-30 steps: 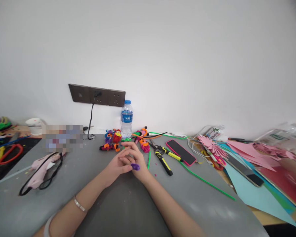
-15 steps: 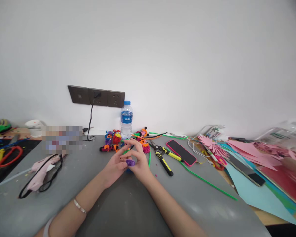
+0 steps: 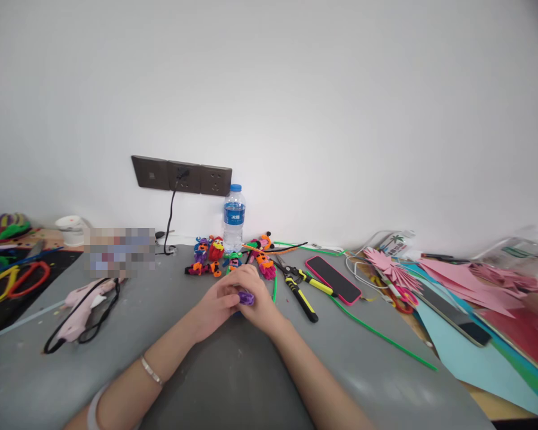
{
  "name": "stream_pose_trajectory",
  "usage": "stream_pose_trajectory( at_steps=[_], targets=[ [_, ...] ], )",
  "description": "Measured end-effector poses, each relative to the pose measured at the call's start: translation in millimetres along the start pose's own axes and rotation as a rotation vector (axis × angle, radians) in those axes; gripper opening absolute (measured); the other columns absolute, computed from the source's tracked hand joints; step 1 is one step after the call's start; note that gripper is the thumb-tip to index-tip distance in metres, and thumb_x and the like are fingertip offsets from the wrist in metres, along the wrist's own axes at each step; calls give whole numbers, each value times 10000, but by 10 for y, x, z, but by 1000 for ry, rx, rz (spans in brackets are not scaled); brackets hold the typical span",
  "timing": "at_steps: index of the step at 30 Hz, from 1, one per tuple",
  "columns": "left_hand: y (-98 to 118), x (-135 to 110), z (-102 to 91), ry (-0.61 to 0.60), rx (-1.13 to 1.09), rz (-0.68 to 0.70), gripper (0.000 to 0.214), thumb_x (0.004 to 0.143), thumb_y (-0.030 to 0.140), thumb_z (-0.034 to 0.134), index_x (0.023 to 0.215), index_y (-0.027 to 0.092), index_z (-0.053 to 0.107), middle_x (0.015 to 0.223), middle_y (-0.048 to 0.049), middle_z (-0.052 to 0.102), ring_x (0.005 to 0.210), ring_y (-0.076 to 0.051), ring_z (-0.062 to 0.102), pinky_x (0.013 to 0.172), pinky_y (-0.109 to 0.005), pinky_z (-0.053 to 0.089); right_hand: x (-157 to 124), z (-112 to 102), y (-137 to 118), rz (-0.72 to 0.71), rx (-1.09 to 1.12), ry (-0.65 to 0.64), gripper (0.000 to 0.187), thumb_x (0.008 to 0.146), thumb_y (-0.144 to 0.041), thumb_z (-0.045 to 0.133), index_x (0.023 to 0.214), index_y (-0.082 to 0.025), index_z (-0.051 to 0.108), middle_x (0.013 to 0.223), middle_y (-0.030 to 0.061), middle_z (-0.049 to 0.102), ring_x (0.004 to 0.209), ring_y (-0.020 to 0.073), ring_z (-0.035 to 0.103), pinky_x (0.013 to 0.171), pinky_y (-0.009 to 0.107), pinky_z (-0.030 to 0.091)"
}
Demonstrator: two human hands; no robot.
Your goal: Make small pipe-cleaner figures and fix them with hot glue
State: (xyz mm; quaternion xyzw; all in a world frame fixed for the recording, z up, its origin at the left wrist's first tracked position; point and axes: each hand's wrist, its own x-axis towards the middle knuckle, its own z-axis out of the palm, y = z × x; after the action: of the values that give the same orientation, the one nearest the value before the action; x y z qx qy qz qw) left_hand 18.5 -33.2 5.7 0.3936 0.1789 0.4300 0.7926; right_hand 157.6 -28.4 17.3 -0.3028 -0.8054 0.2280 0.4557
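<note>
My left hand [image 3: 214, 306] and my right hand [image 3: 255, 298] meet over the grey mat [image 3: 233, 370], both with fingers curled round a small purple pipe-cleaner piece [image 3: 245, 297]. A bit of blue shows under the hands. Just beyond them lie several little pipe-cleaner figures [image 3: 208, 257] in front of a water bottle [image 3: 234, 217]. A green pipe cleaner [image 3: 275, 288] lies beside my right hand.
Yellow-handled cutters [image 3: 298, 286] and a pink-cased phone [image 3: 333, 279] lie to the right, with a long green pipe cleaner [image 3: 385, 337]. A pink glue gun [image 3: 83, 304] with black cord sits at left. Coloured paper sheets [image 3: 466, 352] and pink cut-outs [image 3: 388, 266] cover the right side. A wall socket [image 3: 182, 176] is behind.
My hands have closed more tightly round the purple piece, the fingers curling down. The camera has shifted slightly, so everything sits a little further right.
</note>
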Motion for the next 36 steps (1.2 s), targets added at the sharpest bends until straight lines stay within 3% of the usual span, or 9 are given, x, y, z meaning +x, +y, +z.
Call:
stream_pose_trajectory(
  at_steps=[4,8,18,31,36],
  targets=[
    [21,-5,-17,-3,-40,9,517,685,272,803,1170,182,649,1154,-99,635,1088,-237,560,913,-333,438,45,-64,-11,11,102,-71,168,837,-114,557,855,-239,668,890,29,713,911,214,604,946,416,406],
    [35,-5,-34,18,-53,2,557,671,300,816,1191,200,646,1127,-87,639,1029,-217,571,862,-310,455,55,-78,19,11,179,-35,97,826,-156,610,822,-234,667,848,33,710,913,214,623,962,418,415],
    [3,1,-69,-23,-7,19,483,738,272,757,1199,188,637,1228,-100,601,1140,-247,534,940,-327,425,46,-56,-83,54,137,-75,349,718,0,464,885,-238,655,909,4,708,952,186,634,1101,442,269],
    [5,-3,-51,3,-20,-25,544,694,307,795,1201,195,634,1260,-106,584,1171,-264,515,943,-331,423,51,-71,-1,109,179,-114,141,748,-79,629,731,-219,629,775,5,666,893,207,595,1056,454,318],
    [19,-7,-25,-6,8,4,494,703,300,787,1165,184,654,1243,-106,586,1155,-256,519,952,-329,423,49,-139,-55,98,201,-187,220,732,-24,556,826,-221,582,910,10,665,927,190,594,1081,442,289]
  ],
)
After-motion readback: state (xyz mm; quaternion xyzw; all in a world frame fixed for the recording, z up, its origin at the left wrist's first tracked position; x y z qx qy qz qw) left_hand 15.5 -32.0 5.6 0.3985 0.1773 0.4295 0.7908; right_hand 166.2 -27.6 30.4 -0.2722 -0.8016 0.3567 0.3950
